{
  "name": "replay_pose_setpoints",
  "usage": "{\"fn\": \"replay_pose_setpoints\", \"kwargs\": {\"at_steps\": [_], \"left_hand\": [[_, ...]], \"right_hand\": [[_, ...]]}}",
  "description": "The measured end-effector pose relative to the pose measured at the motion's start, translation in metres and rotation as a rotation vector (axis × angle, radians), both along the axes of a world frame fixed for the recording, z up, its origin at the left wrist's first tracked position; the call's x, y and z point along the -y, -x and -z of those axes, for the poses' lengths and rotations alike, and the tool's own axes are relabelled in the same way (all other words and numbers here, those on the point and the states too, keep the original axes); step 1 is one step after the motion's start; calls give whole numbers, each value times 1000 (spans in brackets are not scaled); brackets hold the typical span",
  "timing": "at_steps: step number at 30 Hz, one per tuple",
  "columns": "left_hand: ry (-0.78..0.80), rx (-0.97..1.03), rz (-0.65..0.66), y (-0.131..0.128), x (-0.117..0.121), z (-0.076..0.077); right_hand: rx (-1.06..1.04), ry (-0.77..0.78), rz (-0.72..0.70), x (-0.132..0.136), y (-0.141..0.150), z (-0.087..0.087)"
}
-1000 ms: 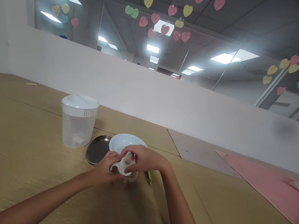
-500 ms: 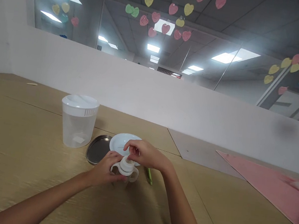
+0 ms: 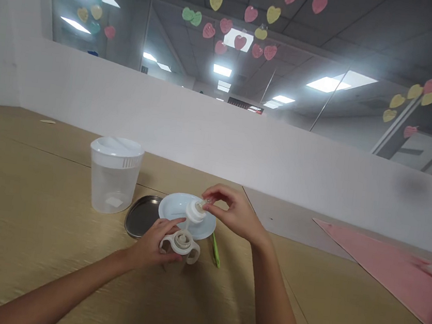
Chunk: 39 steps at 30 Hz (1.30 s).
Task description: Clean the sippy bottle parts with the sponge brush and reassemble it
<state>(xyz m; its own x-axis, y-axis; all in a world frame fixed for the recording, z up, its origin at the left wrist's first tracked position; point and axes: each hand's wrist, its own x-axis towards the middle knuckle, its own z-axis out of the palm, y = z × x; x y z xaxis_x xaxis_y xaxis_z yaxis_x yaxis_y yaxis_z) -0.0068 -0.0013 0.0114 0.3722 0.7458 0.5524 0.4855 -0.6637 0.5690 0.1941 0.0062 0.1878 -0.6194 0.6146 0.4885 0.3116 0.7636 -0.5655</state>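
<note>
A small white bottle fitting (image 3: pixel 196 211) is pinched between the thumb and forefinger of the right hand (image 3: pixel 232 210), a tight grip with the other fingers loosely curled. It is held upright over the middle of a white plate (image 3: pixel 174 205), and I cannot tell whether it touches the plate.

At about 7 o'clock from the fitting, a white two-handled ring (image 3: pixel 181 244) sits in the left hand (image 3: pixel 151 243). That grip is closed around the ring's left handle, with the fingertips reaching toward the plate's near rim. The ring stands just in front of the plate.

At 3 o'clock from the ring, a green pen (image 3: pixel 216 250) lies beside the plate. A round steel lid (image 3: pixel 141 216) lies at the plate's 9 o'clock, nearly touching it. Further out at 10 o'clock stands a clear plastic container (image 3: pixel 112 189) with a white lid (image 3: pixel 116 145). All of these rest on the wooden tabletop (image 3: pixel 42 178). A pink sheet (image 3: pixel 379 269) lies far off at 3 o'clock, and paper hearts (image 3: pixel 251 14) dot the glass above a white partition (image 3: pixel 204 129).
</note>
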Motion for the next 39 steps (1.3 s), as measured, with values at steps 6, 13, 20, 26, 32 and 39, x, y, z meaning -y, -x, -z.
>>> {"fn": "replay_pose_setpoints", "kwargs": {"at_steps": [6,13,20,26,32,39], "left_hand": [[-100,85,-18,0,2,5],[-237,39,11,1,6,0],[-188,47,-134,5,5,-8],[-106,-54,-184,8,-1,-10],[-56,-70,-234,8,-8,1],[-132,-30,-249,9,-6,-2]], "right_hand": [[-294,-20,83,-2,4,0],[-431,62,161,-17,14,11],[-349,60,369,-37,8,20],[-15,102,370,-60,-1,39],[190,12,477,-71,-5,52],[139,24,440,-62,-2,43]]}}
